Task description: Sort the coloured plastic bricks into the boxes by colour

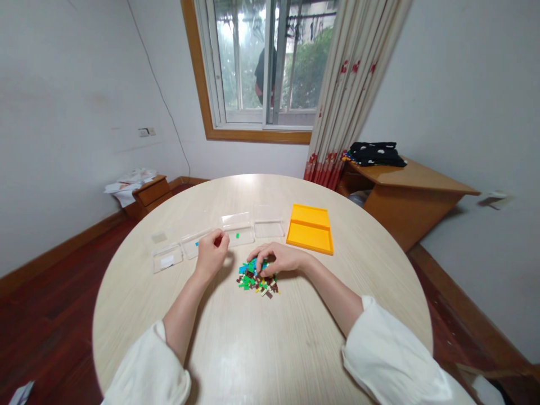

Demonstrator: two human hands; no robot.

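Note:
A mixed pile of small toy bricks (248, 283) in green, blue, brown, yellow and cream lies on the round table. Over its far right side reaches my right hand (280, 257), fingers curved and apart, with the tips touching the bricks. My left hand (212, 253) is up and left of the pile, closed in a pinch; whatever it may hold is hidden. Behind that hand is a clear plastic box (185, 251) with a blue piece inside. Another clear box (248, 239), just beyond, has a green brick (237, 235) in it.
A clear box (156, 268) with something white inside stands at the left, near a small clear piece (159, 237). One more clear box (270, 234) sits right of the middle. Farther right lies an opened yellow case (310, 248). The round table (253, 349) has a curved edge.

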